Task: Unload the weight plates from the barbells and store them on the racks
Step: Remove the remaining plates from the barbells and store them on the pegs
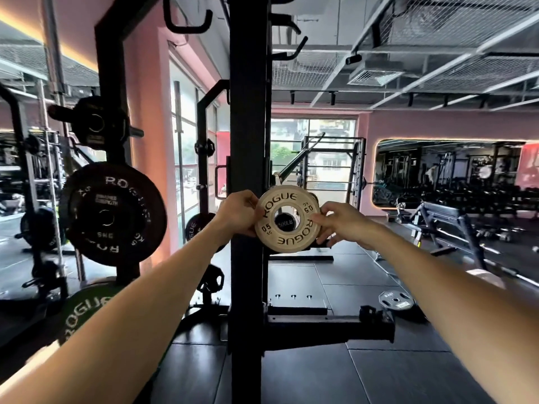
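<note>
Fingers (316, 221) of both hands clamped on small white plate (287, 218), left hand (237, 212) and right hand (345, 223) gripping opposite edges, beside black rack post (248, 112).

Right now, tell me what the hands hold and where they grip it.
Both hold the small white Rogue change plate by its rim: left hand on its left edge, right hand on its right edge.

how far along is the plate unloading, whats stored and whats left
Done: a large black plate and a green plate below it already hang on the rack at left. In hand: the left hand and right hand hold a small white plate around a storage peg. Left: a grey plate lies on the floor.
</note>
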Demonstrator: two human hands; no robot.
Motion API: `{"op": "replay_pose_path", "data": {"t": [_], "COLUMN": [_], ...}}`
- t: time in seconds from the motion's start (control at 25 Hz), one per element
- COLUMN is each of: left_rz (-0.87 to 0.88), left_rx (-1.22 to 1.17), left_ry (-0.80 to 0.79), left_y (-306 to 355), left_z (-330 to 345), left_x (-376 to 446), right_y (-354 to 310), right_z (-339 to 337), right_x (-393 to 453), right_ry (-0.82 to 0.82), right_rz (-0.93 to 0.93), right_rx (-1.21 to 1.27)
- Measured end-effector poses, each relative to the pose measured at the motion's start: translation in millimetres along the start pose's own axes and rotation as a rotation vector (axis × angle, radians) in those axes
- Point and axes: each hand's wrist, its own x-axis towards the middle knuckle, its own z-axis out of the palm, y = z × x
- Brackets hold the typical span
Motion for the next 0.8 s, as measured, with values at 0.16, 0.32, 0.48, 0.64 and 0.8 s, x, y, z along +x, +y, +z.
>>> {"op": "replay_pose_path", "data": {"t": [0.16,0.32,0.48,0.64,0.8], "left_rz": [-0.021,0.073,0.169,0.163,0.171], "left_rx": [0.038,0.129,0.287,0.275,0.345], "left_ry": [0.052,0.096,0.22,0.204,0.216], "left_y": [-19.7,-35.4,-51.1,-62.3,-76.7], "left_z": [9.2,14.8,27.8,36.8,45.7], "left_x": [16.9,23.5,31.8,68.3,116.5], "right_y": [15.9,25.9,38.7,50.5,65.9], "right_z": [8.2,9.5,15.0,12.5,12.5], "right_x": [18.8,26.8,41.6,77.1,120.0], "right_ry": [0.007,0.002,0.074,0.079,0.099], "right_rz": [0.002,-0.039,-0.108,-0.091,-0.091], "right_rx": [-0.033,-0.078,-0.116,-0.139,-0.156]}}
